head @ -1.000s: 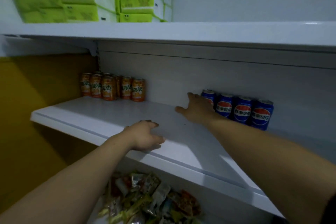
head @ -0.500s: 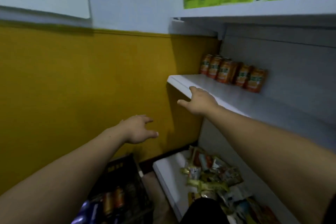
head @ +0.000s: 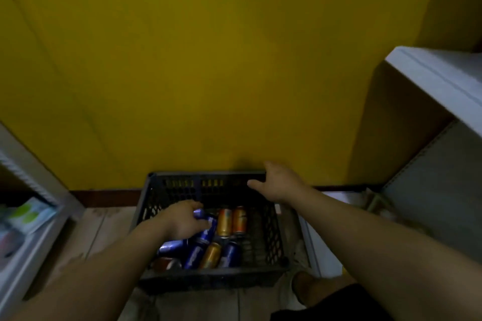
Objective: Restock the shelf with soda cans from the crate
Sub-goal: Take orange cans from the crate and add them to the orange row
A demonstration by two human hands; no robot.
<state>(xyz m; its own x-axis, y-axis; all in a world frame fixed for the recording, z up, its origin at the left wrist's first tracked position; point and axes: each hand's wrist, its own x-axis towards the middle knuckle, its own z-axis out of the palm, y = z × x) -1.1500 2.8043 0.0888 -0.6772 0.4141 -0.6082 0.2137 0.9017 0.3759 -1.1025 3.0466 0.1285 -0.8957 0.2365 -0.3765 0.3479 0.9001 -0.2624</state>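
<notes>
A dark plastic crate (head: 271, 232) stands on the floor against the yellow wall. Several blue and orange soda cans lie jumbled inside it, among them two orange cans (head: 231, 220) side by side. My left hand (head: 181, 221) reaches down into the crate, and its fingers curl round a blue can (head: 208, 224) at the top of the pile. My right hand (head: 280, 182) hovers with spread fingers over the crate's far right corner and holds nothing. The white shelf (head: 433, 81) juts in at the upper right, and its cans are out of view.
A low white rack with packaged goods (head: 28, 216) stands at the left. The lower white shelf edge (head: 313, 237) runs close beside the crate's right wall. My foot (head: 303, 285) is on the wooden floor by the crate's near right corner.
My view has swung from the shelf down to the crate on the floor. Both hands left the shelf; the left one dropped into the crate onto a blue can, the right one came over its rim.
</notes>
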